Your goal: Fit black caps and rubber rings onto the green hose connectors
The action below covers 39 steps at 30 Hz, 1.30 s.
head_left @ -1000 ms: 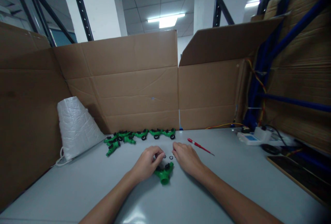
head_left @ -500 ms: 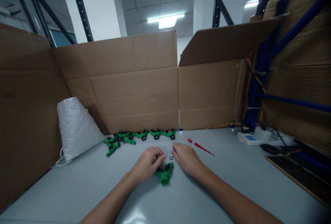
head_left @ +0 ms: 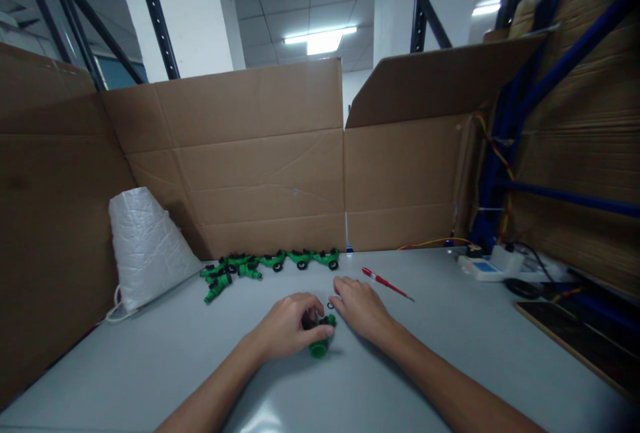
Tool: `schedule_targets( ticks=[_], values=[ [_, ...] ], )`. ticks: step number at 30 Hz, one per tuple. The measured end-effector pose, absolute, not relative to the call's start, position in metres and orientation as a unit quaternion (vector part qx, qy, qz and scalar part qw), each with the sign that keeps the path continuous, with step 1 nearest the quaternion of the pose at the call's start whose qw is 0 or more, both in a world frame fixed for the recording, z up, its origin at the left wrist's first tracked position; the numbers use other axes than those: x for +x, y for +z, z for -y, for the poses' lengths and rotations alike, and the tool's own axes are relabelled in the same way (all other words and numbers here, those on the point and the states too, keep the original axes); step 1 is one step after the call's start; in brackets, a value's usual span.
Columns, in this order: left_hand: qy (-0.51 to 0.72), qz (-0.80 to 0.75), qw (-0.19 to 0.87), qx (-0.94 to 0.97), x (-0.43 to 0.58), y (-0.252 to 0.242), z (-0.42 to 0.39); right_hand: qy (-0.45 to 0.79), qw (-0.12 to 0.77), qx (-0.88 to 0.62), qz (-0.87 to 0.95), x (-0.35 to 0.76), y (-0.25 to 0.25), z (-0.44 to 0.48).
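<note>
My left hand (head_left: 294, 323) curls around a green Y-shaped hose splitter (head_left: 318, 349) with black parts, thumb across its front. The hand covers much of the splitter, whose round green mouth points toward me. A small black ring (head_left: 330, 305) lies on the table just beyond it. My right hand (head_left: 361, 305) rests on the tabletop beside that ring, fingers loosely extended and thumb tip close to it. It holds nothing that I can see.
Several more green splitters (head_left: 270, 262) line the back of the table (head_left: 165, 359). A red screwdriver (head_left: 387, 282) lies beyond my right hand. At left stands a white padded bag (head_left: 150, 253); at right, a power strip (head_left: 483, 269). Cardboard walls (head_left: 260, 173) enclose the surface.
My left hand has moved right and slightly toward me, closing over the splitter, which shows less than before. The right hand has barely moved, and the ring stays near its thumb.
</note>
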<state>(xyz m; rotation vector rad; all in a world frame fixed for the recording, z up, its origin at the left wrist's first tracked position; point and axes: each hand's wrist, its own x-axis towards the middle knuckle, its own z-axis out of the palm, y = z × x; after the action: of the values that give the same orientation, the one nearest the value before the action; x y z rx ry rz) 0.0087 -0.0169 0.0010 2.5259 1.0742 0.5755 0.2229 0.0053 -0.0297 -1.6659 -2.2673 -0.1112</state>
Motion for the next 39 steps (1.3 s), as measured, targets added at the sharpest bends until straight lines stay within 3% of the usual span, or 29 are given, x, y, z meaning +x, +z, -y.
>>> schedule_targets(
  ticks=[39],
  values=[
    [0.195, -0.372, 0.140, 0.897, 0.0115, -0.0006, 0.0162, -0.015, 0.176, -0.596, 0.783, 0.2189, -0.0290, -0.0032]
  ],
)
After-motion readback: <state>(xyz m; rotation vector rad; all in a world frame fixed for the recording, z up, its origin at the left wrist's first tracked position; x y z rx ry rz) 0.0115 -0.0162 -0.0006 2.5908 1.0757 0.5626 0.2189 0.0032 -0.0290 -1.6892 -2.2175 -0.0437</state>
